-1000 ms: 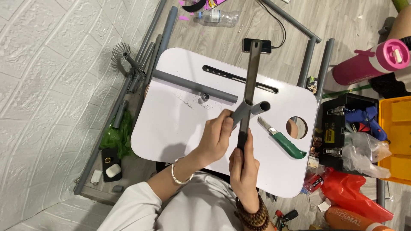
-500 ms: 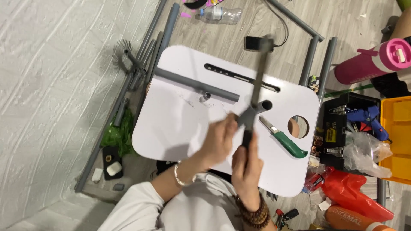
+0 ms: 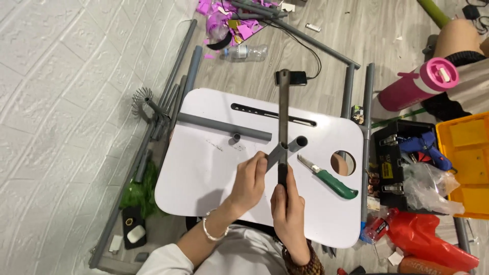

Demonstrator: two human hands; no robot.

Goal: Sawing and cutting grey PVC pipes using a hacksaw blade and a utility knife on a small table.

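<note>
Grey pipe upright, pointing away; left hand, right hand gripping it.

A white lap table offers bare surface on its left half, open for a hand to pass. Across its upper part lies a grey pipe, with a small pipe ring just below it. To the right, a green-handled knife lies beside a round hole. The left hand and right hand fill the middle, holding crossed pipes. A black toolbox crowds the right edge; loose pipes line the left.
</note>
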